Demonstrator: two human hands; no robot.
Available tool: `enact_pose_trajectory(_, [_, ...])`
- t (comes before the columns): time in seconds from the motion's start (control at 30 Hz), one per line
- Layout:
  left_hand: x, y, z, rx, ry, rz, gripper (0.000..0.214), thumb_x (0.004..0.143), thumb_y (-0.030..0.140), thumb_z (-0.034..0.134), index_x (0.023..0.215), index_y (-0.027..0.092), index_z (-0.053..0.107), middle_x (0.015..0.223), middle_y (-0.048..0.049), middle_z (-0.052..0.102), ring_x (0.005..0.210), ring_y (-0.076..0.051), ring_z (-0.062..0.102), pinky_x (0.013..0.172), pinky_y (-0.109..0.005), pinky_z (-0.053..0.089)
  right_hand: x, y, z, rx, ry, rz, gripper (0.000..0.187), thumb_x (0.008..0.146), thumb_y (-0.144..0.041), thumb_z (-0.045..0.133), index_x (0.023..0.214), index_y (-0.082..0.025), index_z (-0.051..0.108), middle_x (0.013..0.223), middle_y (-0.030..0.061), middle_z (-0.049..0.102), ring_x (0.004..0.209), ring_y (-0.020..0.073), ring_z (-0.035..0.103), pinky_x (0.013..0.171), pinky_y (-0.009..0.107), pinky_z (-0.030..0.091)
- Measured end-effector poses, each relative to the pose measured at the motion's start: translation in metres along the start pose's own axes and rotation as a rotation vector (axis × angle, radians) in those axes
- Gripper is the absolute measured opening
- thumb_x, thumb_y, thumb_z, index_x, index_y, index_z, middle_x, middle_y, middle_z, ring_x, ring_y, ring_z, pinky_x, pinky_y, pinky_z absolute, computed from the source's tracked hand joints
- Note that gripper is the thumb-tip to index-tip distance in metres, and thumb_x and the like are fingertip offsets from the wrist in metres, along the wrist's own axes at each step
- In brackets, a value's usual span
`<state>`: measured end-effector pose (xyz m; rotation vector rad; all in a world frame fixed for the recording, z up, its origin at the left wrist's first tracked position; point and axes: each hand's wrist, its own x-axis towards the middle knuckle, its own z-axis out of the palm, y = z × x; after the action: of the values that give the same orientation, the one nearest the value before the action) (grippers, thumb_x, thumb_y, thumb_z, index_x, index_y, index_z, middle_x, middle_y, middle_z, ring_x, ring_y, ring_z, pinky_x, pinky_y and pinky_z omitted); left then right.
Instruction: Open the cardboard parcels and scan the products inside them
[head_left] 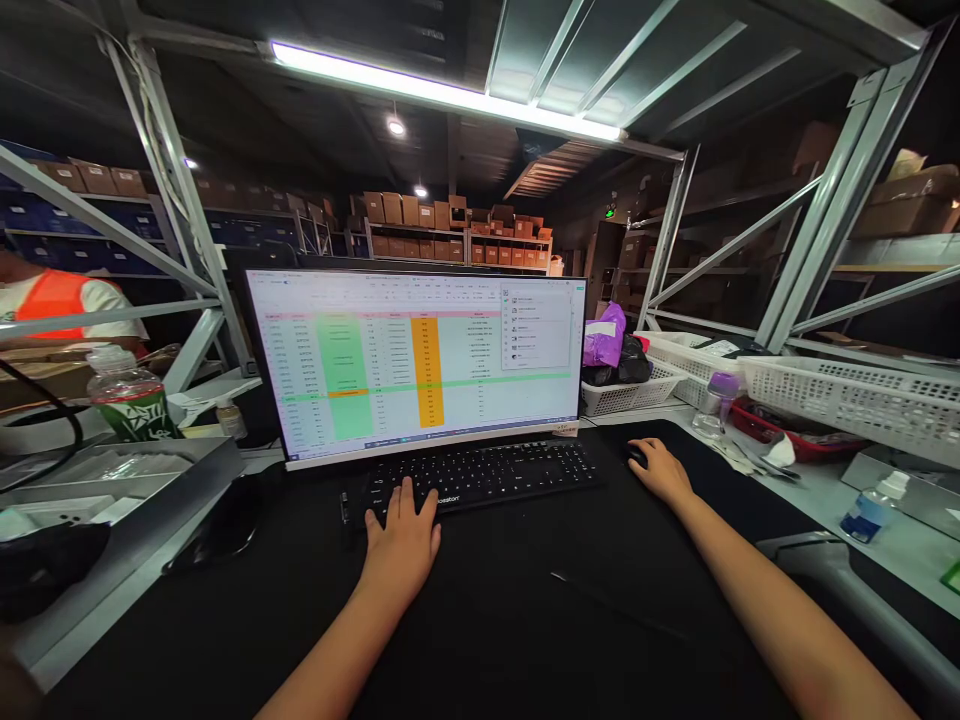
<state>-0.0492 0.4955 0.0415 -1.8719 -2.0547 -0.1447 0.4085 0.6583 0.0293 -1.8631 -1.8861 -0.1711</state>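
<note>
My left hand (403, 535) lies flat on the left end of a black keyboard (487, 473), fingers stretched over the keys. My right hand (661, 470) is curled over a black mouse (636, 455) to the right of the keyboard. Both rest on a black desk mat (525, 610). Behind the keyboard stands a monitor (420, 355) showing a spreadsheet with green and orange columns.
White plastic baskets (847, 395) and a purple bag (604, 335) sit at the right, with a small purple-capped bottle (720, 400). A drink bottle (131, 400) and metal trays stand at the left. A person in an orange vest (52, 300) is beyond the left shelving frame.
</note>
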Motion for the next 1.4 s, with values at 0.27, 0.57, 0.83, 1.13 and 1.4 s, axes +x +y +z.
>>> enact_pose_trajectory(0.27, [-0.001, 0.0005, -0.0015, -0.008, 0.002, 0.001, 0.049, 0.099, 0.022, 0.043, 0.147, 0.02, 0.048, 0.159, -0.0258, 0.032, 0.145, -0.038, 0.038, 0.11, -0.066, 0.037, -0.0021, -0.0014, -0.003, -0.012, -0.008, -0.003, 0.039, 0.091, -0.033, 0.054, 0.128, -0.026, 0.063, 0.134, 0.0066, 0.056, 0.113, 0.0245, 0.062, 0.096, 0.037, 0.048])
enact_pose_trajectory(0.57, [-0.0001, 0.0012, -0.0032, -0.011, -0.013, 0.002, 0.05, 0.099, 0.022, 0.043, 0.148, 0.019, 0.047, 0.16, -0.0262, 0.03, 0.146, -0.038, 0.036, 0.11, -0.067, 0.036, -0.0011, -0.003, -0.0042, -0.011, -0.019, -0.006, 0.038, 0.093, -0.033, 0.056, 0.129, -0.026, 0.064, 0.135, 0.0069, 0.056, 0.118, 0.0236, 0.06, 0.1, 0.034, 0.046])
enact_pose_trajectory(0.83, [0.0013, 0.0005, -0.0002, -0.015, -0.001, 0.004, 0.049, 0.098, 0.022, 0.043, 0.147, 0.019, 0.048, 0.159, -0.0261, 0.032, 0.145, -0.038, 0.037, 0.11, -0.066, 0.037, -0.0015, -0.0023, -0.0034, -0.01, -0.016, 0.003, 0.04, 0.093, -0.033, 0.056, 0.132, -0.026, 0.062, 0.136, 0.0072, 0.055, 0.114, 0.0244, 0.062, 0.096, 0.036, 0.048])
enact_pose_trajectory(1.13, [0.001, 0.001, -0.0044, 0.003, -0.034, 0.0, 0.05, 0.099, 0.022, 0.042, 0.148, 0.019, 0.047, 0.16, -0.0262, 0.03, 0.146, -0.038, 0.036, 0.11, -0.066, 0.036, 0.0, -0.0016, -0.0013, -0.014, 0.014, 0.047, 0.038, 0.091, -0.03, 0.059, 0.128, -0.024, 0.064, 0.134, 0.0084, 0.056, 0.115, 0.0239, 0.062, 0.1, 0.035, 0.046])
enact_pose_trajectory(1.4, [0.0016, 0.0015, -0.0026, 0.007, -0.026, 0.001, 0.05, 0.099, 0.023, 0.042, 0.148, 0.019, 0.047, 0.16, -0.0266, 0.029, 0.146, -0.038, 0.036, 0.11, -0.066, 0.036, -0.0016, -0.0024, -0.0029, -0.041, 0.022, 0.06, 0.037, 0.091, -0.032, 0.058, 0.126, -0.026, 0.065, 0.132, 0.007, 0.057, 0.112, 0.0237, 0.063, 0.096, 0.034, 0.047])
